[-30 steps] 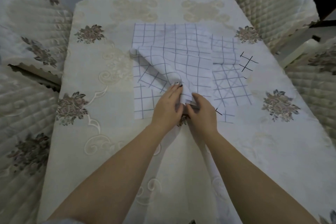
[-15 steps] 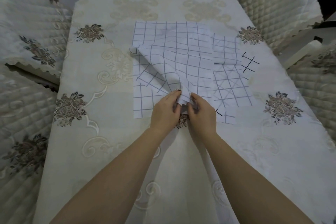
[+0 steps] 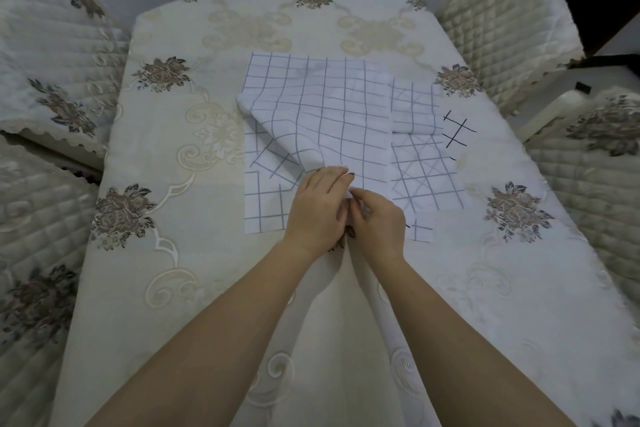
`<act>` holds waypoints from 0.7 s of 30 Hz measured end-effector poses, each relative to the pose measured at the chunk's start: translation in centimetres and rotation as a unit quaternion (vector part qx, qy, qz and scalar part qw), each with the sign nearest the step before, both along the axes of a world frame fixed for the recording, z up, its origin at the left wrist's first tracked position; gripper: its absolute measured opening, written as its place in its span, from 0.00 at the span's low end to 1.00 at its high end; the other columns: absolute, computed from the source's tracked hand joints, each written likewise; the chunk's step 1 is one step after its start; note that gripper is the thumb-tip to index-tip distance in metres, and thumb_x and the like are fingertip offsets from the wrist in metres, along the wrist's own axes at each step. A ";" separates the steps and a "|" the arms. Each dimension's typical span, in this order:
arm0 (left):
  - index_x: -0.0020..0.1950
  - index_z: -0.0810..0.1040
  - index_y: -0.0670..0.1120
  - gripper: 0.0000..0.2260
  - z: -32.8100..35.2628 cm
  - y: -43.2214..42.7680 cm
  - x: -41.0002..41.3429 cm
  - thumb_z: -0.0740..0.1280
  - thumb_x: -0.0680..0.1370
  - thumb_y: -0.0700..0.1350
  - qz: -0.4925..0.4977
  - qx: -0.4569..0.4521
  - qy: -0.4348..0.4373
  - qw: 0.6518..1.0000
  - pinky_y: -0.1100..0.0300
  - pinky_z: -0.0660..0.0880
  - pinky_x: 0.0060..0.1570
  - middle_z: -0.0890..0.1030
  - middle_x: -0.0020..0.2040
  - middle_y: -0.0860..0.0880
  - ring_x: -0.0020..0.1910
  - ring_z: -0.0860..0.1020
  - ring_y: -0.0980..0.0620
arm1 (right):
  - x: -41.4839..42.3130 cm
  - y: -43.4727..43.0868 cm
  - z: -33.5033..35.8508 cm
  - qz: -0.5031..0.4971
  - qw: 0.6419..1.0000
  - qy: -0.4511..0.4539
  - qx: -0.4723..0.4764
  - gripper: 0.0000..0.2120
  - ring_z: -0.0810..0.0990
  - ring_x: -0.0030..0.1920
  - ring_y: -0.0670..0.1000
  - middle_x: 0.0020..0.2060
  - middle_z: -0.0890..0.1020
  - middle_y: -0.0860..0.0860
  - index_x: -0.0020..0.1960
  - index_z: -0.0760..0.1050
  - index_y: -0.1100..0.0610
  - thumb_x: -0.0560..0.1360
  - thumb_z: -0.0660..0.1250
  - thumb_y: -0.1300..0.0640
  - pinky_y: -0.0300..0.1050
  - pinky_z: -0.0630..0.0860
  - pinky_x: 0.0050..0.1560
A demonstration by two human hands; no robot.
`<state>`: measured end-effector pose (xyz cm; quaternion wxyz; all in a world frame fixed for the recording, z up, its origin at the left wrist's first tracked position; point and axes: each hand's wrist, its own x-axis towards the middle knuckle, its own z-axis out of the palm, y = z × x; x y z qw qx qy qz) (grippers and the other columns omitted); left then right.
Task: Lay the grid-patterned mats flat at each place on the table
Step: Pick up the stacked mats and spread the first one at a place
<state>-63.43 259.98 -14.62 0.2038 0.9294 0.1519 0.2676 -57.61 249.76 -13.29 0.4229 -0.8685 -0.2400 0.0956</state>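
A pile of white grid-patterned mats lies in the middle of the table. The top mat point(image 3: 329, 121) is folded over, its near corner lifted. My left hand point(image 3: 317, 208) and my right hand point(image 3: 379, 222) meet at that corner and pinch its layered edges between fingers and thumbs. Under it a flat mat point(image 3: 263, 208) shows at the left. Further mats point(image 3: 426, 180) stick out to the right, one with darker black lines point(image 3: 459, 130).
The table point(image 3: 173, 288) wears a cream cloth with brown flower motifs. Quilted cream chairs stand at the left point(image 3: 41, 66), near left point(image 3: 31, 253), far right point(image 3: 502, 24) and right point(image 3: 588, 166).
Both hands have stayed at the mat's near corner, working its edges with small finger movements. The folded mat has barely shifted.
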 end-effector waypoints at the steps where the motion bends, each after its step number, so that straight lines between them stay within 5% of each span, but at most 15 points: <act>1: 0.56 0.80 0.41 0.13 0.2 -0.1 0.1 0.64 0.73 0.39 0.001 0.018 -0.008 1.000 0.49 0.71 0.62 0.81 0.56 0.44 0.58 0.77 0.45 | 0.0 -0.1 0.2 0.003 1.000 -0.010 0.001 0.09 0.79 0.39 0.48 0.37 0.83 0.48 0.46 0.81 0.53 0.78 0.62 0.53 0.50 0.77 0.42; 7: 0.38 0.79 0.41 0.07 2.1 -0.6 0.3 0.61 0.70 0.38 0.031 0.074 -0.021 0.997 0.54 0.70 0.54 0.80 0.39 0.46 0.44 0.78 0.44 | -0.8 -1.0 0.9 -0.001 0.996 -0.079 0.033 0.08 0.79 0.40 0.45 0.40 0.85 0.45 0.50 0.83 0.50 0.77 0.65 0.54 0.40 0.75 0.40; 13: 0.42 0.79 0.41 0.08 3.5 -0.7 -0.8 0.60 0.70 0.35 0.047 0.072 -0.006 0.996 0.53 0.71 0.57 0.80 0.40 0.45 0.45 0.78 0.43 | -1.8 -2.3 2.0 -0.012 0.992 -0.109 0.061 0.09 0.82 0.47 0.48 0.45 0.86 0.48 0.52 0.83 0.56 0.75 0.66 0.59 0.43 0.78 0.49; 21: 0.44 0.82 0.38 0.14 6.5 0.3 -5.6 0.59 0.66 0.32 0.054 0.049 -0.003 0.997 0.54 0.78 0.44 0.83 0.41 0.43 0.41 0.81 0.42 | -2.5 -5.6 4.1 -0.030 0.992 -0.112 0.041 0.09 0.82 0.50 0.50 0.49 0.85 0.50 0.53 0.83 0.57 0.77 0.65 0.61 0.45 0.78 0.52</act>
